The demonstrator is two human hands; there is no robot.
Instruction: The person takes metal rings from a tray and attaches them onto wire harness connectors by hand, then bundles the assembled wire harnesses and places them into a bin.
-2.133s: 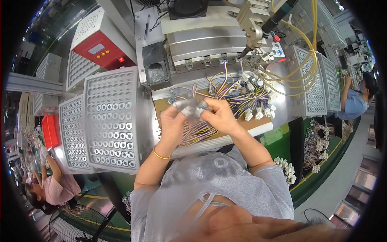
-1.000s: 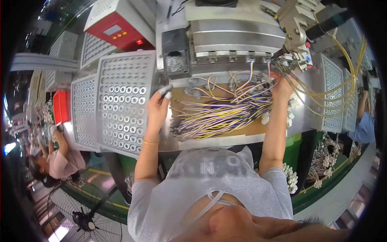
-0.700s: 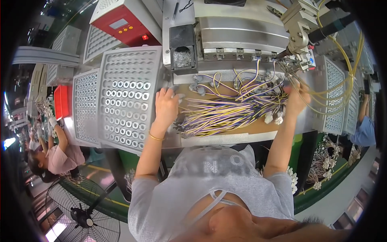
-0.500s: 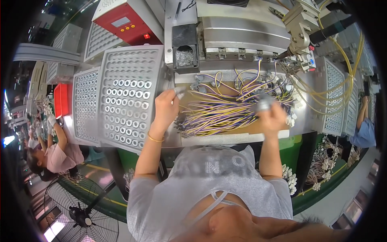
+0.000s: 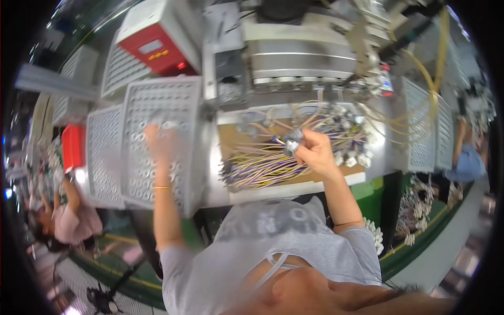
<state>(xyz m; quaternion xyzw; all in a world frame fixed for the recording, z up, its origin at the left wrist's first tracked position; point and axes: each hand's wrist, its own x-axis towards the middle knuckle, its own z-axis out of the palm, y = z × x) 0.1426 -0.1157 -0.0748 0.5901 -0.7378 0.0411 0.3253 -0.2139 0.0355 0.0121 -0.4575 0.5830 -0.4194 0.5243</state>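
Observation:
My left hand (image 5: 160,146) is smeared by motion over the grey tray (image 5: 193,152), among its rows of round holes. Several silver ring-shaped parts (image 5: 144,176) sit in that tray. Whether these fingers hold anything is hidden by the blur. My right hand (image 5: 316,152) is closed round a small silver cylindrical part (image 5: 292,147) with short wires on it, above the wire bundle. Below it, yellow, white and purple wires (image 5: 268,170) lie spread on a brown board (image 5: 227,137), with white connectors (image 5: 359,159) at their right end.
A metal fixture (image 5: 299,55) stands behind the wires, a black box (image 5: 229,65) to its left. A red-fronted control unit (image 5: 157,50) is at the back left. Yellow tubes (image 5: 436,73) hang at the right. More trays (image 5: 420,126) and co-workers are at both sides.
My left hand has moved left from beside the wires to over the tray. My right hand has come inward to the left with the silver part. The whole view has shifted slightly.

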